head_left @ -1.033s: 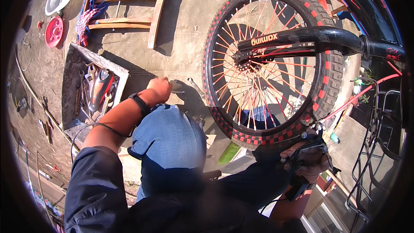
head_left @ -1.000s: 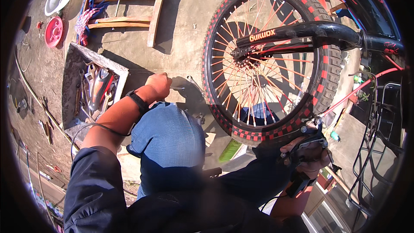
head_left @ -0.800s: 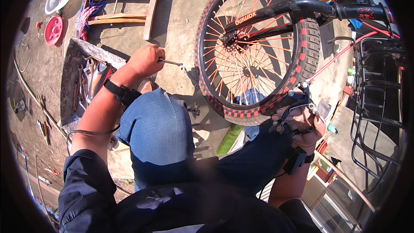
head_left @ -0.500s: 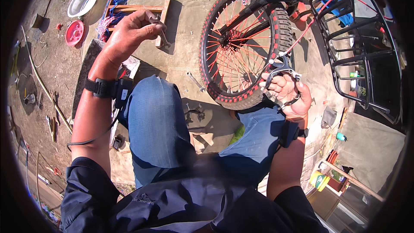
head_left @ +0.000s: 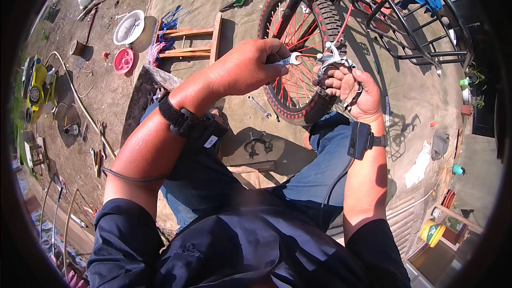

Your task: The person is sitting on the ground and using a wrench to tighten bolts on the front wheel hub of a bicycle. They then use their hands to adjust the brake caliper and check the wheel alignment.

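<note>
My left hand (head_left: 250, 69) is closed around a wrench (head_left: 290, 60), whose bright head sticks out past the fingers toward the right. Just right of that head, my right hand (head_left: 356, 92) holds a silver-and-black bicycle brake caliper (head_left: 335, 58) across its curled fingers, with a thin red cable leading up from it. A small gap seems to lie between wrench and caliper. Behind both hands stands a bicycle wheel (head_left: 328, 17) with red spokes and a knobbly black tyre. Another wrench (head_left: 259, 106) and a dark curved metal part (head_left: 258, 145) lie on the ground between my knees.
A black wire rack (head_left: 421, 37) belongs to the bicycle at upper right. To the left are a wooden frame (head_left: 216, 37), a white basin (head_left: 129, 26), a pink dish (head_left: 124, 61) and a long hose (head_left: 80, 98). Green-handled shears (head_left: 233, 3) lie farther off.
My left hand has come right and slightly down with the wrench, from above the wooden frame to beside the caliper. My right hand still holds the caliper. The view has shifted.
</note>
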Available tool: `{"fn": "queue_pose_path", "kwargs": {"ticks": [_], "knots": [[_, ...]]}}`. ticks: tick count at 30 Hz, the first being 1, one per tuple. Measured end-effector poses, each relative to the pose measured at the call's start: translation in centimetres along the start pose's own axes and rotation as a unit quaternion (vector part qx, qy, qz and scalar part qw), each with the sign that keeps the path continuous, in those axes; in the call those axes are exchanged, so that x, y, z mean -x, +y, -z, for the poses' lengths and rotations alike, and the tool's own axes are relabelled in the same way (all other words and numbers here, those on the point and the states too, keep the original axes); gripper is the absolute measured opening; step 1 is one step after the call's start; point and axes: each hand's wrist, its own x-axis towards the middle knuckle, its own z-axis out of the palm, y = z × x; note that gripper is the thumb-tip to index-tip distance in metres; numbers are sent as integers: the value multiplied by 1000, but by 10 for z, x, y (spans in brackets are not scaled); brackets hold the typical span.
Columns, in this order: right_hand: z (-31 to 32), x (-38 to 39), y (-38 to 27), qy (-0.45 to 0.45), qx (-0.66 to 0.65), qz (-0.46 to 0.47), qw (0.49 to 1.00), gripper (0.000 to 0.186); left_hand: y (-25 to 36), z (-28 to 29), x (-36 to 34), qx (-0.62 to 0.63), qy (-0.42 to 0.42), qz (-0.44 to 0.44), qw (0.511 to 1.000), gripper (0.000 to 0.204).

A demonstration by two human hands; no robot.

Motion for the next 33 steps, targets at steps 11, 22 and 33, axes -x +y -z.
{"fn": "queue_pose_path", "kwargs": {"ticks": [11,22,33], "knots": [[23,-1,-6,-8,-36,2,999,63,-29,-65,-46,-122,78,-59,988,27],[23,2,-14,18,-24,28,999,68,-32,-62,-61,-112,124,-100,981,23],[28,2,-12,10,-15,27,999,68,-27,-64,-78,-147,129,-154,969,23]]}}
